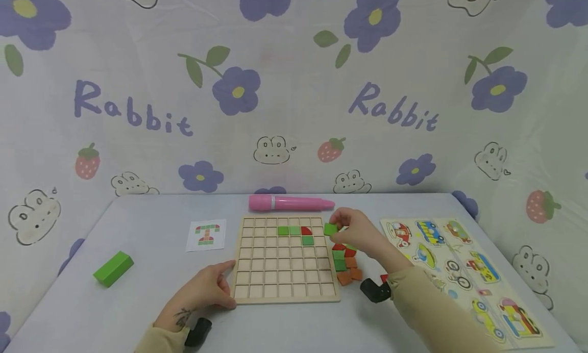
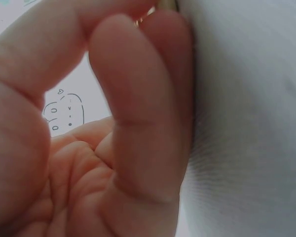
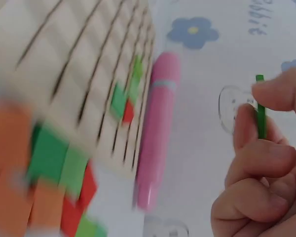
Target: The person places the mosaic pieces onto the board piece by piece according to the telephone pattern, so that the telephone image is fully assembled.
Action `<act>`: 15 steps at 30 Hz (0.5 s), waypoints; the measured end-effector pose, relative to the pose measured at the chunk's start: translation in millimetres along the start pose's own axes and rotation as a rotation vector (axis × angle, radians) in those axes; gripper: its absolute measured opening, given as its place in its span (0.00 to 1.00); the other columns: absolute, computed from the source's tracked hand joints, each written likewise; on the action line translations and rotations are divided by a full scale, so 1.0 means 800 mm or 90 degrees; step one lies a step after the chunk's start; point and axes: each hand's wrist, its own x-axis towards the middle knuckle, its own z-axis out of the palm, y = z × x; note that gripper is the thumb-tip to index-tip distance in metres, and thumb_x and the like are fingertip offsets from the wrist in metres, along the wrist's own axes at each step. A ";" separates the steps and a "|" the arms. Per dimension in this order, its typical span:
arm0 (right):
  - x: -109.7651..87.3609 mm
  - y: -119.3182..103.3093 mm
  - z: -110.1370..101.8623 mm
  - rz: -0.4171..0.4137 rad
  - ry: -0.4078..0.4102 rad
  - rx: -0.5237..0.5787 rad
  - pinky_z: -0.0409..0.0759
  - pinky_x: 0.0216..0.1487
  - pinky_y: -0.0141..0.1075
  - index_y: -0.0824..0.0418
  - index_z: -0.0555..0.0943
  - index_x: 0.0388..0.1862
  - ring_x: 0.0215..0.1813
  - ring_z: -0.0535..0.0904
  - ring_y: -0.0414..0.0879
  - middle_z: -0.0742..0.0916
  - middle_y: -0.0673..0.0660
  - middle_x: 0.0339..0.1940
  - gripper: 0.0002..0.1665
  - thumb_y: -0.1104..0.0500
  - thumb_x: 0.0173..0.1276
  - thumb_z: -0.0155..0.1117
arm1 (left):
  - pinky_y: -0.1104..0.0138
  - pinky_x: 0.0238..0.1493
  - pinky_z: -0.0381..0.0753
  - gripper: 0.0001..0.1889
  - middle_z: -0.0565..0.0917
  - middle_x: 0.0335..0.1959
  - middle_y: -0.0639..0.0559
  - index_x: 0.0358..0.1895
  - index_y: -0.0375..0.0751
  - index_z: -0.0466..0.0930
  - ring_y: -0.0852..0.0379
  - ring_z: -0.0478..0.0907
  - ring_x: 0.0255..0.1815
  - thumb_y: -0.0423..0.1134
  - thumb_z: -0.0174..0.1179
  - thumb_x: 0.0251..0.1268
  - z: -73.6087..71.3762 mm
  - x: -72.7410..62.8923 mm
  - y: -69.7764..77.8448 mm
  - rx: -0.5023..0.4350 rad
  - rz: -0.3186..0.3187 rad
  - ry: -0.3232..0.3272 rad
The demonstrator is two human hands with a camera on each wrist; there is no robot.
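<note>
My right hand (image 1: 356, 230) pinches a green square tile (image 1: 329, 229) between thumb and fingertips, just off the right edge of the wooden grid board (image 1: 277, 300). In the right wrist view the tile (image 3: 261, 111) shows edge-on. At the board's lower left corner and left edge, my left hand (image 1: 209, 286) holds the frame with thumb and fingers. The left wrist view shows curled fingers (image 2: 138, 108) by the tabletop, with little of the board visible. Two green tiles (image 1: 288, 230), a red rounded tile (image 1: 305, 231) and another green tile (image 1: 307, 240) lie in the grid's upper cells.
Loose green, red and orange tiles (image 1: 340, 265) lie right of the board. Behind it is a pink marker-shaped object (image 1: 291, 203). A card with a T-shaped pattern (image 1: 206, 235) and a green block (image 1: 113, 269) lie left. A picture puzzle board (image 1: 459, 281) lies under the right forearm.
</note>
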 end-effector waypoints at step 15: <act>0.088 -0.036 0.086 0.036 0.024 0.149 0.68 0.27 0.34 0.64 0.76 0.40 0.23 0.64 0.41 0.74 0.51 0.24 0.15 0.68 0.53 0.66 | 0.68 0.22 0.69 0.50 0.76 0.19 0.50 0.68 0.29 0.57 0.59 0.69 0.18 0.27 0.72 0.32 0.001 0.002 -0.003 -0.003 -0.015 0.010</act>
